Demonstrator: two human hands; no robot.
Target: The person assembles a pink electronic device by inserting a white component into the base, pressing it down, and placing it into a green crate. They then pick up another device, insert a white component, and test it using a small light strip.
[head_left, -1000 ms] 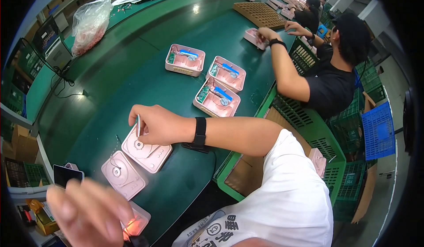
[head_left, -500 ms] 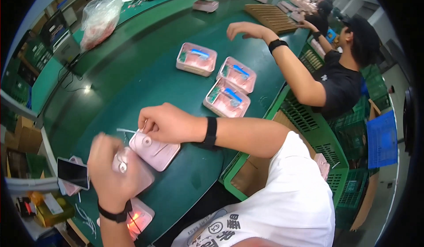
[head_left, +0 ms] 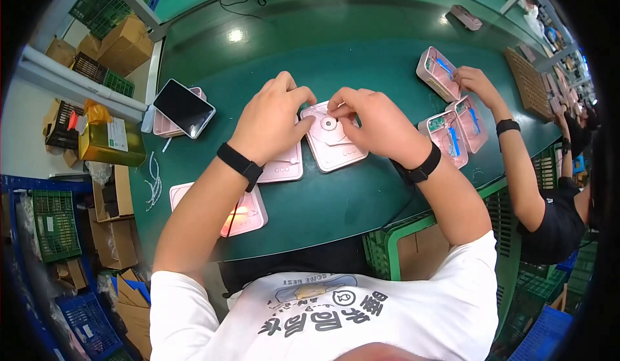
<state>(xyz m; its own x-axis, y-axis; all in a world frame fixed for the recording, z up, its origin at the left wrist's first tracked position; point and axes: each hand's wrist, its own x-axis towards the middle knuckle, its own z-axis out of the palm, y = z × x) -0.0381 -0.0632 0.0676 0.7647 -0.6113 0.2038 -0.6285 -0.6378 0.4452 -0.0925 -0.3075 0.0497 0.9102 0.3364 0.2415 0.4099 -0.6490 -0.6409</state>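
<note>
Phone (head_left: 185, 108) on pink case (head_left: 164, 127) | glowing lid (head_left: 253, 215) under left forearm | left hand (head_left: 271, 117), thumb and forefinger spread, above left lid (head_left: 284, 170), beside middle lid (head_left: 337, 154) | middle lid flat on tabletop (head_left: 342, 209) | right hand (head_left: 381, 125) over it, fingertips bunched, cannot tell if pinching | open boxes (head_left: 438, 124), co-worker's hand (head_left: 478, 87) at one
</note>
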